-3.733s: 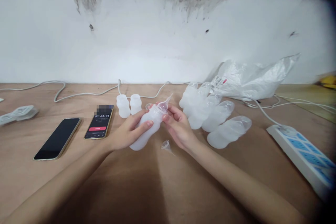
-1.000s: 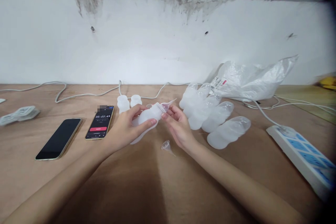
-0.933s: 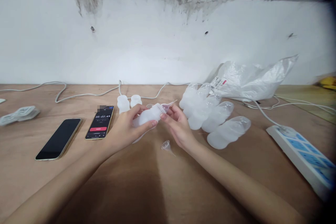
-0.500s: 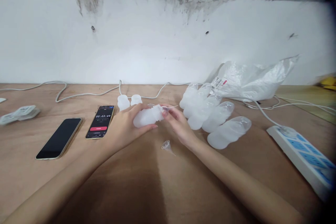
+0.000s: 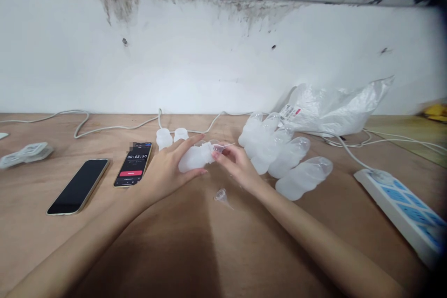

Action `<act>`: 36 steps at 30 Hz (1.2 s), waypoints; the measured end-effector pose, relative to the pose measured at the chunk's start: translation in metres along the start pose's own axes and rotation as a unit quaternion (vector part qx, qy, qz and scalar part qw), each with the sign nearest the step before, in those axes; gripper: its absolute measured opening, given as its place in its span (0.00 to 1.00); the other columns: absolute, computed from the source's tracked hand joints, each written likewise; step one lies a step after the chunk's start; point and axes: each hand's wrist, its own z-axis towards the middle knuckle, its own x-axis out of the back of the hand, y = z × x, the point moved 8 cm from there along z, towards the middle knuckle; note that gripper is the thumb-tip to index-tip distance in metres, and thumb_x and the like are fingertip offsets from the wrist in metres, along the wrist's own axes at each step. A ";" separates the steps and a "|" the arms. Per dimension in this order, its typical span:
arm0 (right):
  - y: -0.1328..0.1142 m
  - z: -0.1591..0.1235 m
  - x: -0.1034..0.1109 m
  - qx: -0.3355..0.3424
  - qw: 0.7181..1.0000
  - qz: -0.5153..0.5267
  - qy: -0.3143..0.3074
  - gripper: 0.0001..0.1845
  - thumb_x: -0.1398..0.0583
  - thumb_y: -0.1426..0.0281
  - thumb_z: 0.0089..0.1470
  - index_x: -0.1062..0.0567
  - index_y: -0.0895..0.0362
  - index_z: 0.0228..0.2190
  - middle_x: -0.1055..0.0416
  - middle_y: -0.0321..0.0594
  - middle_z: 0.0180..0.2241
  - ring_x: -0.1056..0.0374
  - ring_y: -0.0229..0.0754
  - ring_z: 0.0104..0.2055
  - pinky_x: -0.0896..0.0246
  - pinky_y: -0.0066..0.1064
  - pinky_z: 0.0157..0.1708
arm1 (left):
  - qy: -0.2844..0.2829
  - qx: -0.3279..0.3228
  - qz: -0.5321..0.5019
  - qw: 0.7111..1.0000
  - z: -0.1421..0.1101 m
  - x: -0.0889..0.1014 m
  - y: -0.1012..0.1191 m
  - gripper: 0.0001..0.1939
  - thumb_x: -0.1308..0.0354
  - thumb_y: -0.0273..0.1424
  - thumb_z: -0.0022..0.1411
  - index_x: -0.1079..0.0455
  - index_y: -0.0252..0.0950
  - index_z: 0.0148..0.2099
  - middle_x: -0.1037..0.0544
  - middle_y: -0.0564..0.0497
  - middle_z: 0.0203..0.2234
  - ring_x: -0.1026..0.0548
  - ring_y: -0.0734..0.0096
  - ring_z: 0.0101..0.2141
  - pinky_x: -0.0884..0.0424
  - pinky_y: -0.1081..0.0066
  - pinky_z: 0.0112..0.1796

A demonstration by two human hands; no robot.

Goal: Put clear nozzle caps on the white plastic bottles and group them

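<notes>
My left hand (image 5: 167, 165) is wrapped round a frosted white plastic bottle (image 5: 193, 159), tilted on its side with its neck to the right. At that neck, my right hand (image 5: 239, 167) pinches a small clear funnel (image 5: 219, 147); its thin stem points right. How far the two fit together is hard to see behind the fingers. Below the hands another clear funnel (image 5: 221, 194) lies on the wooden table (image 5: 251, 247). Behind my left hand stand two small frosted bottles (image 5: 164, 138).
Several frosted bottles with clear domed caps (image 5: 303, 177) lie right of my hands. Behind them sits a plastic bag (image 5: 335, 107). A power strip (image 5: 401, 209) is far right; a dark phone (image 5: 78, 186) and a phone showing a timer (image 5: 134, 163) lie left. A white cable (image 5: 118, 126) runs along the wall.
The right fingers have shifted slightly left and down at the bottle's neck. Both hands keep their hold. The phone timer has gone from 03:49 to 03:50.
</notes>
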 end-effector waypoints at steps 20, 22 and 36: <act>-0.007 -0.001 -0.001 -0.004 0.988 -0.128 -0.084 0.21 0.45 0.55 0.50 0.37 0.57 0.15 0.41 0.31 0.14 0.45 0.33 0.19 0.52 0.27 0.21 | -0.028 0.075 -0.111 0.991 -0.001 -0.006 -0.013 0.31 0.42 0.45 0.50 0.44 0.43 0.55 0.28 0.48 0.42 0.29 0.64 0.38 0.35 0.66 0.40; -0.001 0.000 0.001 -0.032 0.987 -0.138 -0.074 0.22 0.44 0.55 0.48 0.37 0.57 0.14 0.43 0.30 0.14 0.47 0.32 0.18 0.54 0.27 0.20 | -0.029 0.079 -0.106 0.991 -0.001 -0.007 -0.014 0.33 0.41 0.45 0.49 0.45 0.44 0.56 0.28 0.48 0.43 0.29 0.63 0.39 0.35 0.65 0.40; 0.015 -0.009 -0.010 -0.075 0.987 -0.067 -0.126 0.26 0.56 0.50 0.54 0.31 0.57 0.28 0.37 0.36 0.25 0.40 0.38 0.29 0.44 0.32 0.31 | -0.028 0.040 -0.175 0.983 -0.001 -0.008 0.003 0.24 0.43 0.39 0.53 0.38 0.37 0.52 0.29 0.47 0.48 0.31 0.62 0.46 0.38 0.65 0.47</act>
